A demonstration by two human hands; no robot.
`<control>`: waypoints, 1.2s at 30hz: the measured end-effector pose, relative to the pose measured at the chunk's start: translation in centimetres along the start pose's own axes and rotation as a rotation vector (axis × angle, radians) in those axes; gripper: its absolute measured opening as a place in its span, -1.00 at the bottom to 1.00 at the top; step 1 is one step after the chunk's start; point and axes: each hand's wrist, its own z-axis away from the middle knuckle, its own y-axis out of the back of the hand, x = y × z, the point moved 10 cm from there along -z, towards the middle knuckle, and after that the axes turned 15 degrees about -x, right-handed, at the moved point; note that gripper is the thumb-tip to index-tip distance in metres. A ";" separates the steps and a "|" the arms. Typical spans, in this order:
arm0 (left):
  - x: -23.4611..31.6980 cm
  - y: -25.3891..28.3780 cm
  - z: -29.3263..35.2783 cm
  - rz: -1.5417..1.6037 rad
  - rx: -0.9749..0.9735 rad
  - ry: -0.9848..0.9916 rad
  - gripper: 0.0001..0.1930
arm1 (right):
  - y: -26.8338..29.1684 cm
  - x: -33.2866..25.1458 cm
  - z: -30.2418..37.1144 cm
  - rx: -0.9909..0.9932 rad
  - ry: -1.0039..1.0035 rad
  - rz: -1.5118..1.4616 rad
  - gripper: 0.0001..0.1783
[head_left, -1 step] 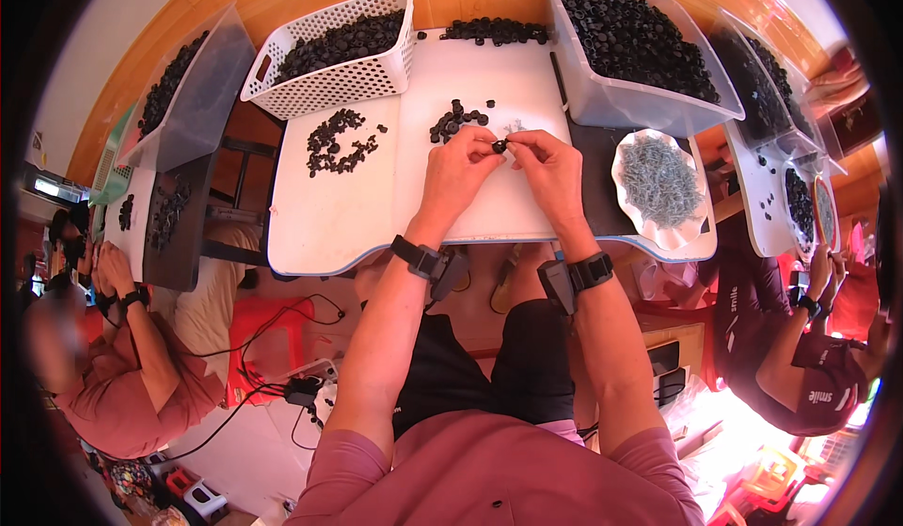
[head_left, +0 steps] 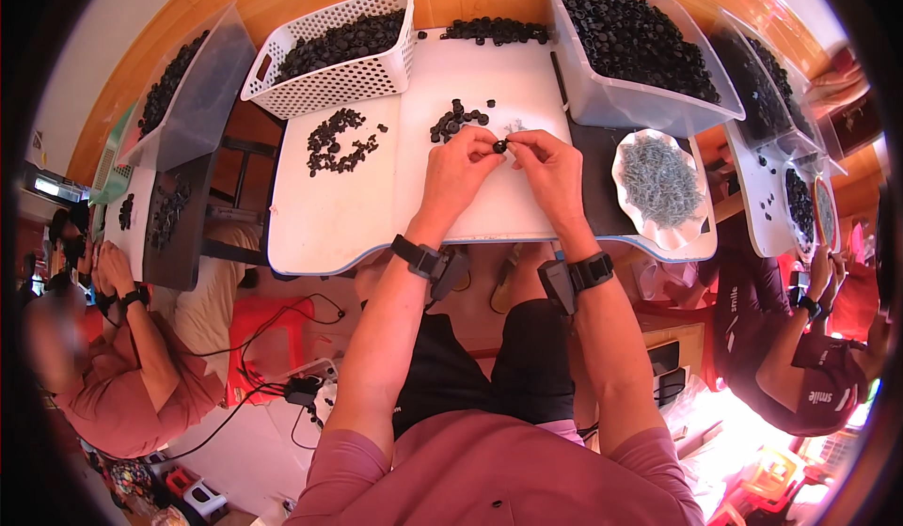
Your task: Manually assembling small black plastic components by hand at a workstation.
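Close together above the white table, both of my hands meet at a small round black part (head_left: 499, 146). My left hand (head_left: 460, 171) pinches it between thumb and fingertips. With thumb and finger pressed together at the part's right side, my right hand (head_left: 547, 171) is closed too; whatever sits in that pinch is too small to make out. Just beyond the left fingers lies a small pile of black round parts (head_left: 451, 124). A few small silvery pieces (head_left: 514, 125) lie behind the right fingertips.
Small black pieces (head_left: 331, 155) lie on the left of the table (head_left: 320, 220). A white perforated basket (head_left: 324, 94) and a clear bin (head_left: 640, 103), both with black parts, stand behind. A scalloped dish (head_left: 673, 235) of metal screws is at right. Co-workers sit on both sides.
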 end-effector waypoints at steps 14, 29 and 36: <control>-0.3 -0.3 -0.3 -0.007 -0.032 -0.015 -0.71 | 0.2 -0.1 0.0 0.015 0.058 0.040 -0.84; -0.2 -0.3 0.0 -0.036 -0.018 -0.048 -0.71 | 0.0 -1.8 0.5 0.034 0.176 0.113 -0.88; -0.4 -0.4 0.1 -0.020 -0.024 -0.040 -0.72 | -0.2 -3.0 0.9 0.062 0.281 0.201 -0.91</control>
